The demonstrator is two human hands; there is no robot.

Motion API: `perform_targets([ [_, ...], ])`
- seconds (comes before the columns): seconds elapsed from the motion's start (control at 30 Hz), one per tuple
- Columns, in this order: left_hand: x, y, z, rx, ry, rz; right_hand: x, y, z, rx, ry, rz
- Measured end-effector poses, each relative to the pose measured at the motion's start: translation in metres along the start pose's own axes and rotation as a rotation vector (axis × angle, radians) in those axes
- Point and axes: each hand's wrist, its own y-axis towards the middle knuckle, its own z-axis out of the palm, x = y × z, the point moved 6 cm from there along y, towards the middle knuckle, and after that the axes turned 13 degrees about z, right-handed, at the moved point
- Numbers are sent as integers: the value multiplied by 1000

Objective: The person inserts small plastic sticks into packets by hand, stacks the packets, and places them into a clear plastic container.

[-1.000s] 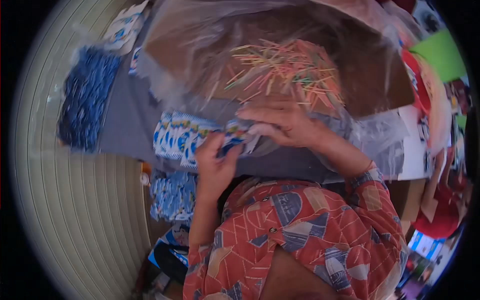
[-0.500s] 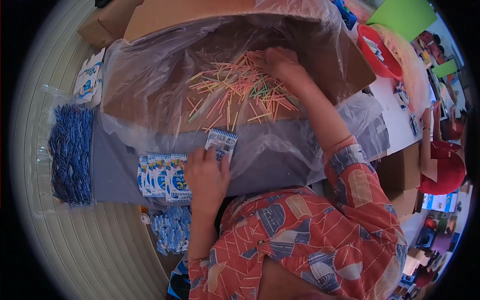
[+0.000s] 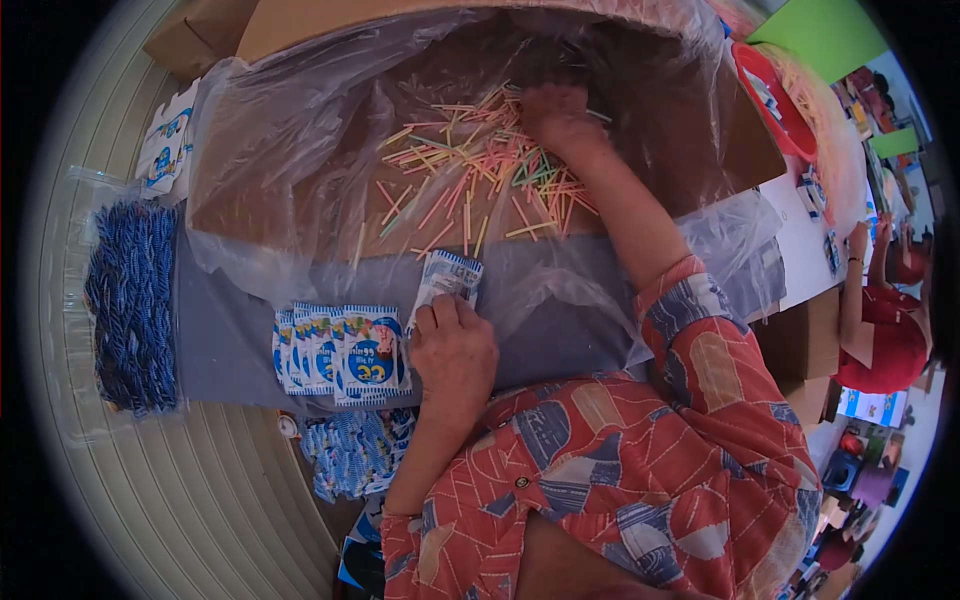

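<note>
My left hand has its fingers curled over the lower part of a small white-and-blue printed packet, which tilts slightly on the grey cloth. Beside it lies an overlapping row of similar packets. Inside a large cardboard box lined with clear plastic, my right hand is at the far side of a loose pile of thin coloured sticks, pink, yellow and green. Its fingers bend downward in shadow, and what they hold, if anything, is hidden. A stick end shows just right of that hand.
The cardboard box lies open toward me. Left stands a clear tray packed with dark blue packets; more blue packets hang below the cloth edge. A red basin is at right, and a person in red sits beyond.
My left hand has moved right, from the packet's left side onto its lower part, uncovering the row's end packet. My right hand has shifted slightly deeper into the box.
</note>
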Motion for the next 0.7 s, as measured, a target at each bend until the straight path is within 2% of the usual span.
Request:
perform_targets([
  [0.07,2,-4,-6,-192,-100,22,-9,-5,-1,-395,141,-35],
  [0.1,2,-6,-6,-190,-103,22,-12,-8,-6,-392,139,-34],
  [0.17,1,-7,-9,-264,-157,44,-21,-14,-21,-127,293,-9],
  [0.2,1,-7,-11,-266,-162,50,-25,-18,-30,-127,290,-1],
  [0.27,6,-7,-17,-285,-258,8,-36,-25,-46,-179,560,43],
  [0.3,7,-8,-17,-287,-258,9,-37,-29,-46,-180,560,43],
  [0.37,14,-8,-18,-295,-308,-32,-42,-41,-57,-376,1101,-116],
  [0.4,14,-7,-18,-294,-305,-30,-39,-39,-53,-377,1104,-114],
  [0.47,12,-7,-19,-326,-279,1,-41,-35,-43,-426,1663,-163],
  [0.5,11,-7,-17,-321,-273,-6,-44,-40,-46,-418,1669,-166],
  [0.57,6,-8,-14,-342,-249,42,-39,-43,-39,139,1802,-103],
  [0.6,6,-9,-11,-339,-240,41,-40,-43,-34,142,1810,-106],
  [0.63,5,-9,-6,-294,-192,31,-33,-42,-23,161,1430,-161],
  [0.67,3,-8,-3,-253,-147,25,-27,-41,-4,169,1047,-204],
  [0.7,1,-5,-7,-258,-148,31,-18,-49,17,-366,998,-445],
])
